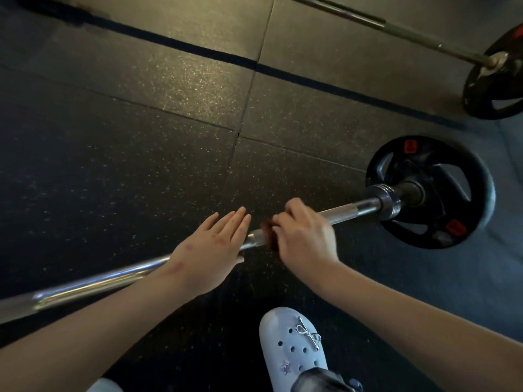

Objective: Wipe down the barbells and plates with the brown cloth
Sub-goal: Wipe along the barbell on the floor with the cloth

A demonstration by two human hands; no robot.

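A chrome barbell (pixel 93 280) lies across the floor from lower left to right, ending in a black plate (pixel 478 176) with red labels. My right hand (pixel 304 236) grips the brown cloth (pixel 268 239) wrapped round the bar's middle; only a small dark-red edge of the cloth shows. My left hand (pixel 210 250) lies flat over the bar just left of the cloth, fingers straight. A second barbell (pixel 410 32) with a black plate (pixel 481 89) lies at the upper right.
Dark speckled rubber floor tiles (pixel 141 137) stretch beyond the bar. A light blue clog (pixel 291 349) on a foot stands just below my right arm, near the bottom edge.
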